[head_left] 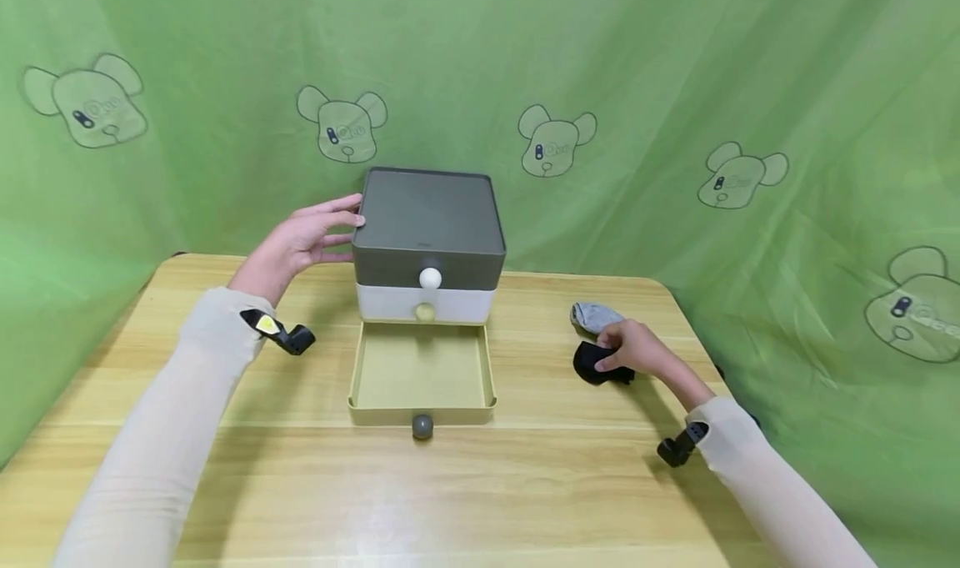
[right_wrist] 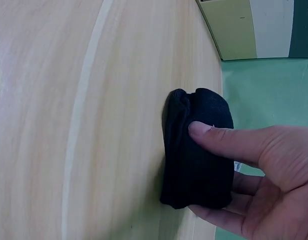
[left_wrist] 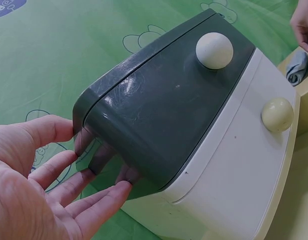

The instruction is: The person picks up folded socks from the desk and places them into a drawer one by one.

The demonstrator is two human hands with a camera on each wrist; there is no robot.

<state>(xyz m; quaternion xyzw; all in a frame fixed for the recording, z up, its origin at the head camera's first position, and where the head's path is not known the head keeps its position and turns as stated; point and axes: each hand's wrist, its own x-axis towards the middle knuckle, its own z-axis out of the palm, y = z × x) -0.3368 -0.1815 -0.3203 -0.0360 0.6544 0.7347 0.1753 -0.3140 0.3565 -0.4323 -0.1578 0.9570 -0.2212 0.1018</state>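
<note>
My left hand [head_left: 303,236] rests its fairly straight fingers and thumb against the left side of a small drawer unit [head_left: 429,213]. In the left wrist view its fingertips [left_wrist: 122,187] are right at the dark grey top tier. My right hand [head_left: 633,349] pinches a folded black sock [right_wrist: 201,160] between thumb and fingers, low over the right side of the table. Just behind it lies a folded grey sock [head_left: 596,316], partly covered by the hand in the head view. The unit's bottom yellow drawer [head_left: 420,372] is pulled out, with nothing inside.
The dark grey drawer with a white knob [head_left: 430,278] and the white drawer with a yellow knob [head_left: 425,312] are closed. A grey knob [head_left: 422,427] fronts the pulled-out drawer. Green curtain [head_left: 465,67] hangs behind the wooden table [head_left: 450,501].
</note>
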